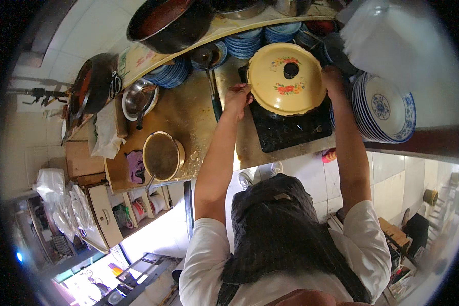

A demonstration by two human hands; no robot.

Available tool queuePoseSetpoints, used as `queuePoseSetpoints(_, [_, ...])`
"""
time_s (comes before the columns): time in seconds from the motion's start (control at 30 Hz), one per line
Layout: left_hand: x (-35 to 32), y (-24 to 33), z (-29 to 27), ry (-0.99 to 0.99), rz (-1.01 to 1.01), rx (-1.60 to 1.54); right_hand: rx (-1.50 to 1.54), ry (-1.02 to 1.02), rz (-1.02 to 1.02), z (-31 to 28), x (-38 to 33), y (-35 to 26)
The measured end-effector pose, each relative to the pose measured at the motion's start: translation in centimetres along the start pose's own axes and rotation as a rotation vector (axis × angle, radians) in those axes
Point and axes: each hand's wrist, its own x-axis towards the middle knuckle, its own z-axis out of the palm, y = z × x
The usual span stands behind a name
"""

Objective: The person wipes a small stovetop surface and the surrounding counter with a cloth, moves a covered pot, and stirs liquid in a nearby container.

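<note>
A yellow enamel pot with its lid on [288,94] stands over a flat black cooktop [293,132]; the lid bears red flowers and a black knob [291,70]. My left hand [237,101] is closed at the pot's left side, fingers bent in at the edge. At the opposite side my right hand [333,81] is closed too, partly hidden by the rim. The handles themselves are covered by my fingers. Beyond my left hand lies a long dark-handled ladle [214,97].
Blue-rimmed plates [385,107] are stacked at the right, close to my right forearm. Stacks of blue dishes [244,43] line the back under a shelf with dark pans [169,25]. On the left are a yellow-rimmed pot [163,155], a metal bowl [139,99] and a purple cloth [135,167].
</note>
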Motion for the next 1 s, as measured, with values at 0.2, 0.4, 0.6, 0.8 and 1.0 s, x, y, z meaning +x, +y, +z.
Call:
queuePoseSetpoints(0.2, [0.3,-0.4,0.3,0.077,0.109,0.087,0.329,-0.114,0.124,0.4,1.5,0.8])
queuePoseSetpoints(0.4, [0.8,-1.4,0.4,0.163,0.172,0.096,0.556,-0.133,0.148,0.1,0.2,0.3])
queuePoseSetpoints(0.6, [2.1,-2.6,0.1,0.126,0.199,0.100,0.676,-0.187,0.046,-0.5,-0.4,1.5])
queuePoseSetpoints(0.8, [1.0,-3.0,-0.7,0.152,0.210,0.098,0.664,-0.027,0.138,0.9,0.2,2.6])
queuePoseSetpoints(1.0, [-1.5,-4.4,-5.0,0.199,0.253,0.036,0.726,-0.237,0.115,1.4,-6.3,-2.2])
